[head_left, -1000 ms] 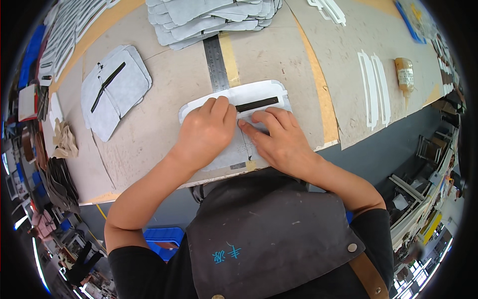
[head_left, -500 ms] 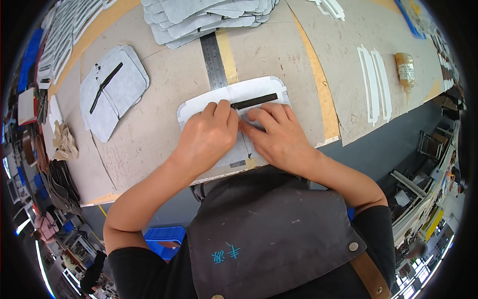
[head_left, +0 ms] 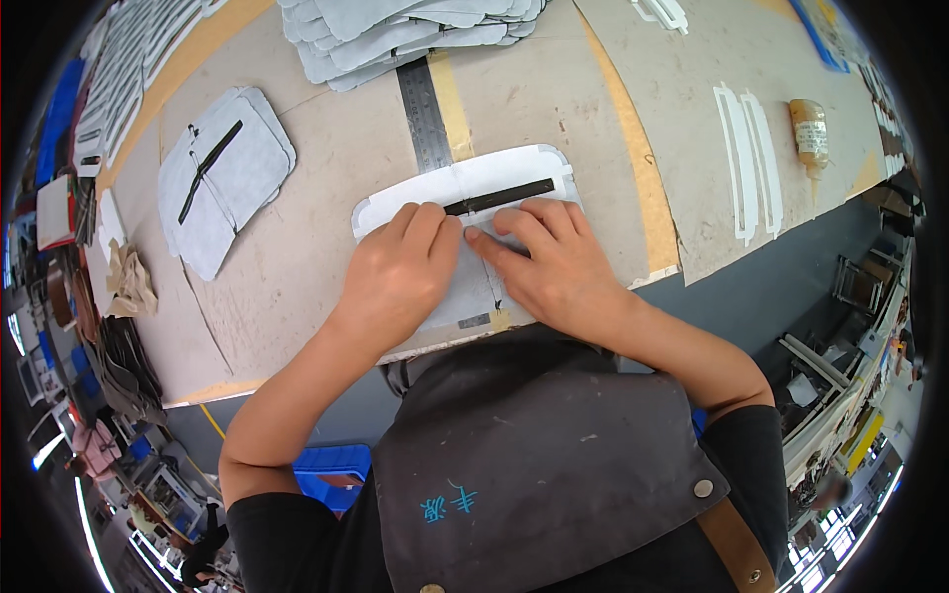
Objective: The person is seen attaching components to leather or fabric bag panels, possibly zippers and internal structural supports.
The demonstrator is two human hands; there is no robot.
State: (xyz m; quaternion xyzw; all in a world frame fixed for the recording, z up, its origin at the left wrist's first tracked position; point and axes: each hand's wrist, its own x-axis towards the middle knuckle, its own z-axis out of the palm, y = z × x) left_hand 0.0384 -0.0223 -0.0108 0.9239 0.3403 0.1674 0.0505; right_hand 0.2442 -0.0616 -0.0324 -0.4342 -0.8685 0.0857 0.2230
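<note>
A grey-white panel (head_left: 514, 163) with rounded corners lies at the table's front edge. Across it runs a black strip (head_left: 509, 196), its left end hidden by my fingers. My left hand (head_left: 400, 272) is closed, fingertips pinched down on that left end. Just below the strip, my right hand (head_left: 559, 259) bears on the panel with bent fingers, its thumb pointing toward the middle seam. A metal ruler (head_left: 425, 114) and a yellow tape strip (head_left: 450, 109) lie flat behind the panel.
Stacked similar panels (head_left: 395, 40) stand at the back. Another small pile with a black strip (head_left: 232, 163) lies left, near crumpled brown paper (head_left: 130, 282). On the right are narrow white frame pieces (head_left: 748, 163) and a bottle of amber liquid (head_left: 809, 133). A blue bin (head_left: 331, 465) stands below the table.
My left hand has slid a little left along the black strip, uncovering more of its middle. The right thumb has shifted slightly left; the right hand otherwise stays about where it was.
</note>
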